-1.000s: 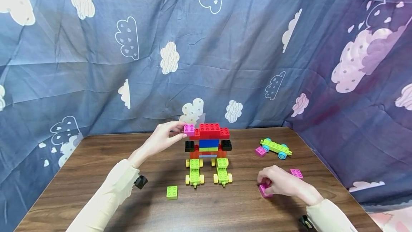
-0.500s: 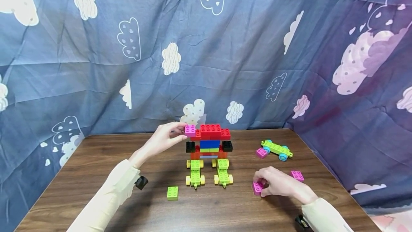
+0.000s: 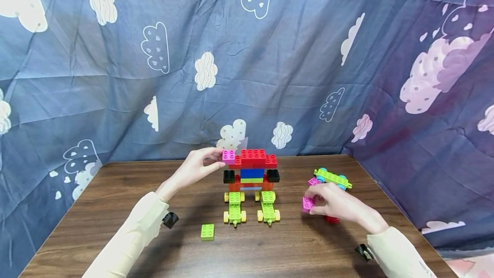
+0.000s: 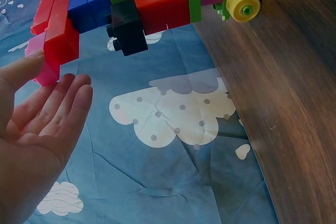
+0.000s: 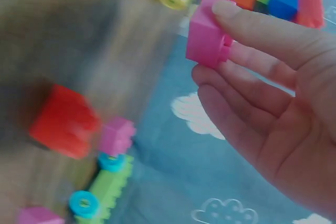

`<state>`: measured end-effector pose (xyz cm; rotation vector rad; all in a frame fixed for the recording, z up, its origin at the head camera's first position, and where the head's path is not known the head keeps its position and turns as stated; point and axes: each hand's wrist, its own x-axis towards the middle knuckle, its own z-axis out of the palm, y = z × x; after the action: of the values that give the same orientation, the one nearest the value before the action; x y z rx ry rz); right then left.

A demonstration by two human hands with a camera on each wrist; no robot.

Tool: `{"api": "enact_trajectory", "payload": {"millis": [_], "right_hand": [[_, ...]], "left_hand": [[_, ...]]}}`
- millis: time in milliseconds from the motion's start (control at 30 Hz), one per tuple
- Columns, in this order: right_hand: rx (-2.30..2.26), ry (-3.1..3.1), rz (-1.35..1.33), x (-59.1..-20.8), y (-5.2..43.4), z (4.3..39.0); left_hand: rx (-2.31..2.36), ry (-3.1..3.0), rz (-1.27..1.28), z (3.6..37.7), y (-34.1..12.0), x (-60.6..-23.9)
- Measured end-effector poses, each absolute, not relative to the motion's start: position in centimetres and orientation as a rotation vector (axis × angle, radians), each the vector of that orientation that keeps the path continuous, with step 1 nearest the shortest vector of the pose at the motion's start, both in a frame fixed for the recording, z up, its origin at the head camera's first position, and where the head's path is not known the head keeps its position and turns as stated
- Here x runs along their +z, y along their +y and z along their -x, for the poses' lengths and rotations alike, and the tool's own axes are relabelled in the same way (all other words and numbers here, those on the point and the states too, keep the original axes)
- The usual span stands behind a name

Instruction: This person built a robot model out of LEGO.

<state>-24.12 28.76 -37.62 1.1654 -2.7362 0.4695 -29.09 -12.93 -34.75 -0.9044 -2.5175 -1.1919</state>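
Observation:
My left hand (image 3: 197,167) pinches a pink brick (image 3: 228,157) between thumb and fingers, at the top left end of a brick figure. The figure has red bricks (image 3: 252,158) on top, a blue brick (image 3: 252,173) in the middle, black bricks (image 3: 273,176) at both sides and two lime-green wheeled feet (image 3: 235,213). In the left wrist view, that pink brick (image 4: 46,66) sits against the red end brick. My right hand (image 3: 339,203) holds another pink brick (image 5: 205,32) by its sides, lifted over the table to the right of the figure.
A lime-green wheeled base (image 3: 332,177) with blue wheels lies at the back right, beside a pink brick (image 5: 116,136). A red brick (image 5: 64,121) lies below my right hand. A lime-green brick (image 3: 207,232) lies in front. A cloud-patterned cloth (image 3: 247,63) hangs behind the table.
My right hand has shifted its pink brick left along the table, then raised it away from the front edge. The red brick beneath has come into view. My left hand stays at the figure's top.

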Motion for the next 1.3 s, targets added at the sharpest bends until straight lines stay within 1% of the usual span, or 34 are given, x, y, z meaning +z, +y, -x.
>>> {"api": "enact_trajectory", "payload": {"millis": [400, 633, 1300], "right_hand": [[0.378, -2.524, -1.124, -31.0, 26.4, 25.7], [0.399, -2.508, -1.122, -28.1, 24.0, 26.4], [0.452, -2.585, -1.223, -24.7, 17.4, 28.5]], "left_hand": [[-1.203, -2.529, 0.884, 29.2, -13.0, -34.8], [-1.206, -2.519, 0.892, 29.2, -12.9, -34.7], [-1.201, -2.537, 0.89, 29.3, -13.2, -34.9]]}}
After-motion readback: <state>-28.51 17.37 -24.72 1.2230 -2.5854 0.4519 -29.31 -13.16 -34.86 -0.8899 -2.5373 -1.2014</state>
